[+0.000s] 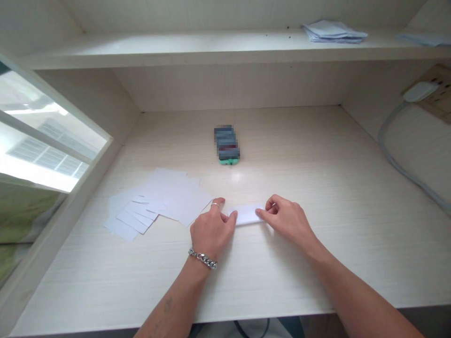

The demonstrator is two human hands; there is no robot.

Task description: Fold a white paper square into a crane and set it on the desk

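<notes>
A small folded white paper [246, 214] lies on the pale desk between my hands. My left hand [213, 227] rests at its left end, the thumb on the paper and the ringed index finger stretched out beyond it. At the right end, my right hand [287, 218] pinches the paper between thumb and curled fingers. Loose white sheets [176, 192] are spread out to the left of my left hand, with several smaller slips [137, 216] on top of them.
A phone-like object with a green edge [227, 144], its face pixelated, lies behind the hands. Folded papers [333, 32] sit on the shelf [176, 44] above. On the right wall, a white plug [420, 91] trails a grey cable [405, 171]. A window [45, 134] is at the left.
</notes>
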